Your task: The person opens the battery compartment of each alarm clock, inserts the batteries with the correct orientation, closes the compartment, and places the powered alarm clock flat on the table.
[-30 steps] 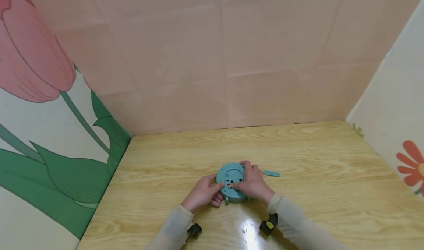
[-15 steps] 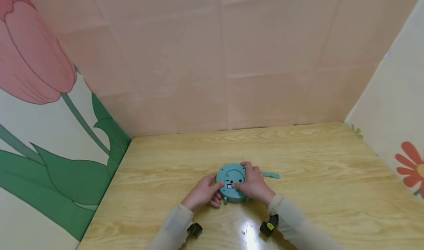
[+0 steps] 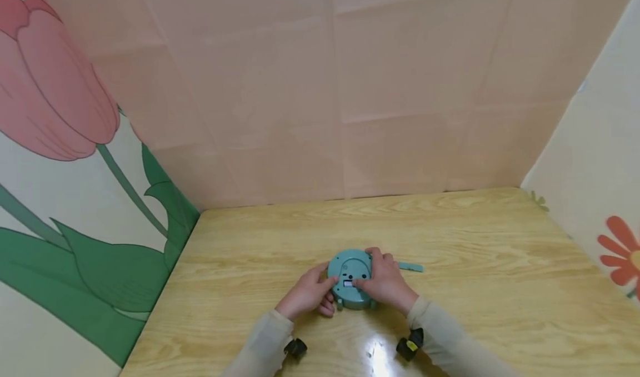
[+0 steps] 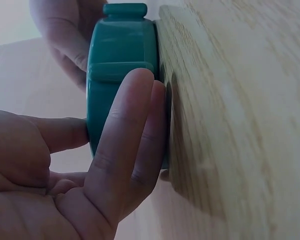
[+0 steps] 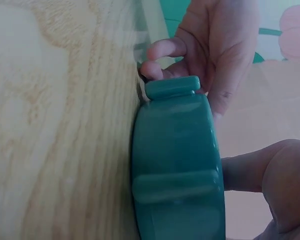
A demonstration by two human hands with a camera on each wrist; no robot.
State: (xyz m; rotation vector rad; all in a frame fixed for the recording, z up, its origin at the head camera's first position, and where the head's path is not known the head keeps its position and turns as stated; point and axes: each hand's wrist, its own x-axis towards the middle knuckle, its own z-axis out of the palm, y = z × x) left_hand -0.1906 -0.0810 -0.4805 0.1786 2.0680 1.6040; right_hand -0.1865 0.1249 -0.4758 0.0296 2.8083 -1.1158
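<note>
A round teal alarm clock lies face down on the wooden table, its back with dark knobs and two short feet showing. My left hand grips its left side, thumb on the back and fingers at the rim. On the other side, my right hand holds the rim, its thumb touching the back beside a small rectangular opening that shows something whitish. In the left wrist view the clock's side is flat to the table; the right wrist view shows the feet. The dial is hidden underneath.
A thin teal strip, which looks like a battery cover, lies just right of my right hand. The wooden table meets a pinkish back wall and side walls with flower pictures.
My right thumb has shifted slightly right on the clock's back, so more of the whitish opening shows. The clock and left hand stay in place; the head view has tilted a little.
</note>
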